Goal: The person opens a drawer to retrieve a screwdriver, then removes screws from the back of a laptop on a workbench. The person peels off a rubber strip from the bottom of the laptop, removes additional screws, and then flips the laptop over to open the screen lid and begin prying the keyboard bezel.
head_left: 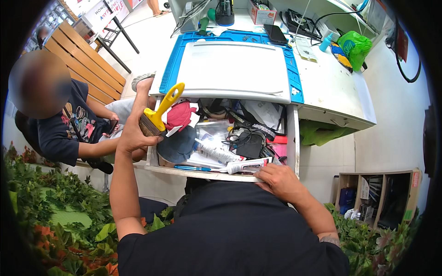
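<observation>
Near ten o'clock from the middle of the open white-painted drawer (pixel 293 138), a flat brush with a bright yellow plastic handle (pixel 161 112) sits gripped in the left hand (pixel 132 133), by the drawer's left edge. The fingers close around its bristle end, probably so that the handle stays clear, tilted up toward one o'clock. Between four and five o'clock, the right hand (pixel 278 181) rests with bent fingers on the front rim, perhaps to steady the drawer; whether it clasps the rim or touches the slim white tube (pixel 248 165) beside it, I cannot tell. Toward twelve o'clock, on the white tabletop (pixel 327 92), a smooth, broad white panel (pixel 235 69) lies on a blue mat (pixel 293 69), likely for protection. The brush's handle ends in a holed loop; its brownish bristles are partly hidden.
</observation>
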A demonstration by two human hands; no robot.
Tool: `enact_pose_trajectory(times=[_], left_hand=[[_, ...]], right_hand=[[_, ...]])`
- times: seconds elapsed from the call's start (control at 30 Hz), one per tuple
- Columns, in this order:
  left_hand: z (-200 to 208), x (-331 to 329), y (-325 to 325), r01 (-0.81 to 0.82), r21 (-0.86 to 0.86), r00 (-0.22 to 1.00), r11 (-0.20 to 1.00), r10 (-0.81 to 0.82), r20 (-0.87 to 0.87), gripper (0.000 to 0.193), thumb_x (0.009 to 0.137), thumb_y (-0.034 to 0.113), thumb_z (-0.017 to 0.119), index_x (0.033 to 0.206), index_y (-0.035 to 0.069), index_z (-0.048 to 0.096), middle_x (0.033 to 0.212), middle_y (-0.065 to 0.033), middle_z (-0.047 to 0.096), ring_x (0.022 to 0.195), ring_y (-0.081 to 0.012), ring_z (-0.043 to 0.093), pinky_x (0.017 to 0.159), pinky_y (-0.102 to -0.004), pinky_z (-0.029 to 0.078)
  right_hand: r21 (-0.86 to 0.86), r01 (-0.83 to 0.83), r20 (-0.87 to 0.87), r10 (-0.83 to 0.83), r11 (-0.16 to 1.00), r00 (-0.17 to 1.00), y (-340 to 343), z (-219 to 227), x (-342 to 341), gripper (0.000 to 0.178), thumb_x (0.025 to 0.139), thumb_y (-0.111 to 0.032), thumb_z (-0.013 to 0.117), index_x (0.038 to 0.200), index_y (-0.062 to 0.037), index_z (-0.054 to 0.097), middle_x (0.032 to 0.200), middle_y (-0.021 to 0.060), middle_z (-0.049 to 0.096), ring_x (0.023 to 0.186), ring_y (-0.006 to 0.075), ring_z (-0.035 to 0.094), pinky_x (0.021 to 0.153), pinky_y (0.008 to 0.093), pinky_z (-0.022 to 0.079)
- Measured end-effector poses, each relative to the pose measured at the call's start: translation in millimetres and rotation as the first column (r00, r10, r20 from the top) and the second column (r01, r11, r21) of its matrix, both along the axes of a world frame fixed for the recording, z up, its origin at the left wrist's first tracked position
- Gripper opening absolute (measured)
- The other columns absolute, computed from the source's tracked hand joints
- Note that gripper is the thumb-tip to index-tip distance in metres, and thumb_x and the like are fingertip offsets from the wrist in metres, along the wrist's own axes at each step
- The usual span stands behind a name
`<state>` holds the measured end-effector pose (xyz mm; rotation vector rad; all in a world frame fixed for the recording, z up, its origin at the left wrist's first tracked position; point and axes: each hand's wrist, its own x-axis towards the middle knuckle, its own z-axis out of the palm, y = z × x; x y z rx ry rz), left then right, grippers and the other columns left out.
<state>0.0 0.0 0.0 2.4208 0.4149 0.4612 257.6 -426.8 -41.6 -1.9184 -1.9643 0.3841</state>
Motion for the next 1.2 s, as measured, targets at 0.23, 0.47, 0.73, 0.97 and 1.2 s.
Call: enact_pose_trajectory(times=[0.23, 0.47, 0.73, 0.97, 1.2], left_hand=[[6, -1, -14, -0.050, -0.242, 0.991, 0.969, 0.018, -0.130, 0.080, 0.061, 0.020, 0.094, 0.134, 0.003, 0.067, 0.129, -0.0121, 0.070, 0.125, -0.0232, 0.063, 0.111, -0.0360, 0.048], [34, 71, -70, 0.292, -0.014, 0.952, 0.956, -0.292, -0.092, 0.051, 0.087, 0.025, 0.090, 0.132, 0.007, 0.073, 0.132, -0.0132, 0.075, 0.127, -0.0326, 0.070, 0.110, -0.0416, 0.054], [-20, 161, -89, 0.331, 0.303, 0.771, 0.894, -0.071, -0.633, 0.026, 0.088, 0.014, 0.076, 0.112, 0.010, 0.084, 0.103, -0.0154, 0.078, 0.100, -0.0363, 0.075, 0.090, -0.0483, 0.059], [-38, 108, -76, 0.497, 0.076, 0.747, 0.864, -0.381, -0.545, 0.019, 0.088, 0.016, 0.080, 0.105, 0.008, 0.083, 0.097, -0.0109, 0.077, 0.095, -0.0341, 0.075, 0.088, -0.0431, 0.059], [-21, 105, -81, 0.112, 0.216, 0.982, 0.970, -0.074, -0.176, 0.036, 0.088, 0.019, 0.087, 0.120, 0.008, 0.076, 0.116, -0.0101, 0.072, 0.113, -0.0306, 0.068, 0.097, -0.0432, 0.055]], right_hand=[[0.023, 0.030, -0.069, -0.028, 0.999, 0.997, -4, 0, 2, 0.023, 0.094, -0.023, 0.080, 0.108, -0.0072, 0.073, 0.098, 0.0072, 0.070, 0.098, 0.0289, 0.070, 0.085, 0.0419, 0.058], [0.091, 0.005, -0.255, 0.019, 0.996, 0.967, 25, 32, 22, 0.019, 0.098, -0.010, 0.073, 0.116, -0.0053, 0.074, 0.111, 0.0141, 0.072, 0.104, 0.0336, 0.069, 0.091, 0.0451, 0.056], [-0.084, 0.044, 0.045, -0.041, 0.995, 0.998, 189, -30, 51, 0.023, 0.085, -0.003, 0.064, 0.104, 0.0039, 0.075, 0.099, 0.0221, 0.076, 0.098, 0.0438, 0.074, 0.091, 0.0523, 0.059], [-0.187, 0.013, -0.059, -0.025, 0.982, 0.998, 201, -23, 48, 0.017, 0.083, -0.008, 0.068, 0.090, 0.0045, 0.077, 0.093, 0.0281, 0.077, 0.097, 0.0440, 0.077, 0.088, 0.0525, 0.062], [0.069, 0.059, 0.178, -0.071, 0.996, 0.981, 180, -26, 30, 0.026, 0.084, -0.012, 0.073, 0.109, -0.0012, 0.072, 0.107, 0.0143, 0.070, 0.107, 0.0351, 0.069, 0.086, 0.0471, 0.060]])
